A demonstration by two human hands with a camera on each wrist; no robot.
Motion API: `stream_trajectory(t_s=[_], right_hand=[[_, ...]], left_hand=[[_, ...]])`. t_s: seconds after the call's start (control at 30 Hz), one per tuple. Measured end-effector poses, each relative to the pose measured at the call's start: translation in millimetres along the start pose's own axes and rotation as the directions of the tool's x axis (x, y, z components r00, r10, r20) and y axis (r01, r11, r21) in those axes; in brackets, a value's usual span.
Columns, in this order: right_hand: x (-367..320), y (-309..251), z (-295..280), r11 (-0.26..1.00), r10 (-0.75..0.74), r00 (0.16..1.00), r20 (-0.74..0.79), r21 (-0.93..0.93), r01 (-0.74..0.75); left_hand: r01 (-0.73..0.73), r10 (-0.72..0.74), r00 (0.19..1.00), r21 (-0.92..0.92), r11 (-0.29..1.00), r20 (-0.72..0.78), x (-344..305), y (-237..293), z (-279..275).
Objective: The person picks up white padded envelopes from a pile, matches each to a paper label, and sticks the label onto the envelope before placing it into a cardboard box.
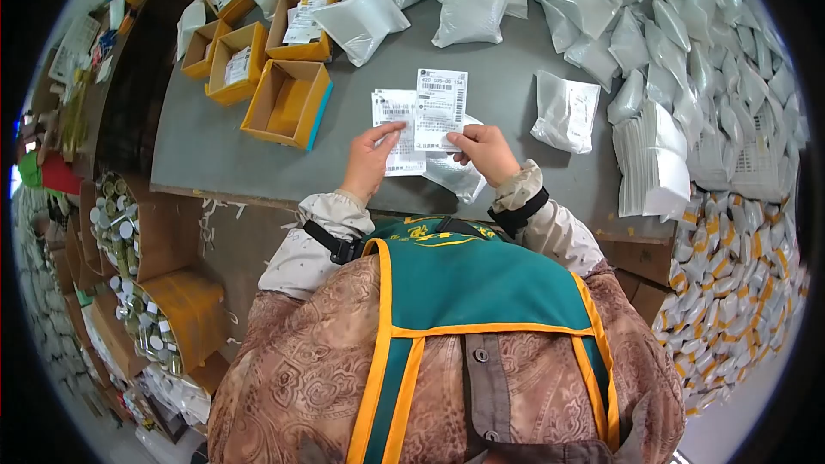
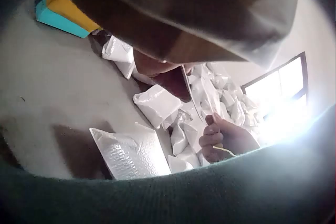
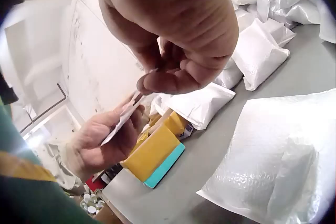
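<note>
Head view: we saw the left hand (image 1: 369, 163) and right hand (image 1: 486, 151) each pinching the lower edge of shipping labels (image 1: 441, 107) above the grey table (image 1: 215, 146); we judged them light, limp, easily creased, best held at the edges.

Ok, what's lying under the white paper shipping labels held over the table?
A white plastic mailer bag lies on the grey table under the white paper shipping labels, showing only below the right hand. Labels and hands cover the rest.
</note>
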State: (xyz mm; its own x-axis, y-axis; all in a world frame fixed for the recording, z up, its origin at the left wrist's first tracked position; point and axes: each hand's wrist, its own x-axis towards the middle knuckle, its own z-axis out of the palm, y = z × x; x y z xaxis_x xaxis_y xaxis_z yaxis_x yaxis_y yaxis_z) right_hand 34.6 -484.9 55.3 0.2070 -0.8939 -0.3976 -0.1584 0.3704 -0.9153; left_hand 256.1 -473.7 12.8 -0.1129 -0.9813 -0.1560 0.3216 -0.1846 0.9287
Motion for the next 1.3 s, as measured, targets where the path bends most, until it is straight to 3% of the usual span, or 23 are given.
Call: stream_trajectory(t_s=[0.07, 0.17, 0.4, 0.5, 0.53, 0.57, 0.6, 0.7, 0.73, 0.83, 0.9, 0.93, 0.97, 1.0, 1.03, 1.1, 1.17, 1.2, 1.3], right_hand=[[2.1, 0.7, -2.6, 0.999, -0.032, 0.999, 0.020, -0.011, 0.032], [4.9, 0.9, -4.4, 0.999, -0.043, 0.998, 0.051, -0.028, 0.044], [7.6, -0.9, -6.7, 0.997, -0.034, 0.993, 0.109, -0.066, 0.041], [10.3, -3.0, -10.5, 0.992, 0.067, 0.983, 0.170, -0.114, -0.048], [9.3, -2.5, -7.9, 0.935, -0.201, 0.978, 0.059, -0.286, 0.210], [7.3, -1.7, -2.9, 0.780, -0.471, 0.882, 0.000, -0.468, 0.416], [5.1, -1.2, 2.4, 0.546, -0.706, 0.708, 0.000, -0.636, 0.545], [-13.4, -34.1, 13.3, 0.285, -0.797, 0.534, 0.280, -0.605, 0.743], [-12.1, -34.1, 16.0, 0.279, -0.792, 0.510, 0.337, -0.542, 0.792], [11.2, -2.4, 14.5, 0.493, -0.638, 0.620, 0.457, -0.375, 0.785], [19.3, 5.2, 9.8, 0.718, -0.428, 0.762, 0.486, -0.329, 0.613], [21.6, 7.1, 8.1, 0.808, -0.305, 0.809, 0.503, -0.313, 0.499], [26.5, 9.5, 6.2, 0.947, -0.162, 0.845, 0.510, -0.160, 0.278], [35.5, 11.8, 1.7, 1.000, -0.013, 0.845, 0.534, -0.011, 0.022], [47.6, 14.2, -6.7, 0.962, 0.127, 0.811, 0.571, 0.129, -0.242], [92.9, 19.5, -50.7, 0.974, 0.124, 0.843, 0.524, 0.099, -0.205], [111.8, -11.2, -93.0, 0.985, 0.094, 0.894, 0.438, 0.090, -0.148], [117.4, -23.3, -105.0, 0.994, 0.067, 0.925, 0.374, 0.057, -0.095], [103.4, -53.0, -121.9, 0.897, -0.341, 0.873, 0.349, -0.156, 0.413]], left_hand=[[0.140, -0.140, 0.990, -0.065, 0.988, 0.007, -9.3, -2.4, -2.8], [0.219, -0.215, 0.975, -0.092, 0.971, 0.055, -22.6, 3.2, 5.9], [0.155, -0.154, 0.988, -0.065, 0.986, 0.024, -33.0, -9.8, 9.8], [0.116, -0.116, 0.993, -0.037, 0.993, 0.016, -38.5, -7.2, 12.9], [0.117, -0.117, 0.993, -0.034, 0.993, 0.003, -40.3, -7.7, 13.3], [0.119, -0.119, 0.993, -0.030, 0.992, -0.009, -41.4, -8.1, 14.0], [0.120, -0.121, 0.992, -0.027, 0.992, -0.022, -42.6, -8.8, 14.4], [0.053, -0.045, 0.997, 0.133, 0.990, -0.062, -46.1, -13.1, 17.3], [0.037, -0.029, 0.998, 0.148, 0.988, -0.057, -48.6, -13.9, 18.7], [-0.005, 0.014, 0.999, 0.169, 0.986, -0.052, -52.1, -10.5, 22.9], [-0.012, 0.022, 0.998, 0.152, 0.988, -0.064, -56.0, -8.3, 25.6], [-0.018, 0.035, 0.998, 0.260, 0.966, -0.059, -58.9, -5.8, 24.6], [-0.023, 0.044, 0.998, 0.363, 0.931, -0.050, -62.2, -2.7, 21.7], [-0.030, 0.052, 0.998, 0.460, 0.888, -0.034, -64.8, -2.1, 18.7], [-0.005, 0.023, 0.999, 0.464, 0.886, -0.035, -68.3, -4.0, 11.3], [0.044, -0.037, 0.999, 0.469, 0.882, -0.024, -80.7, -10.3, -15.0], [0.246, -0.229, 0.969, 0.342, 0.907, -0.089, -104.7, -14.9, -43.5], [0.257, -0.228, 0.966, 0.359, 0.898, -0.120, -118.4, -17.4, -56.6], [0.361, -0.294, 0.919, 0.258, 0.896, -0.263, -164.1, -24.1, -82.9]])
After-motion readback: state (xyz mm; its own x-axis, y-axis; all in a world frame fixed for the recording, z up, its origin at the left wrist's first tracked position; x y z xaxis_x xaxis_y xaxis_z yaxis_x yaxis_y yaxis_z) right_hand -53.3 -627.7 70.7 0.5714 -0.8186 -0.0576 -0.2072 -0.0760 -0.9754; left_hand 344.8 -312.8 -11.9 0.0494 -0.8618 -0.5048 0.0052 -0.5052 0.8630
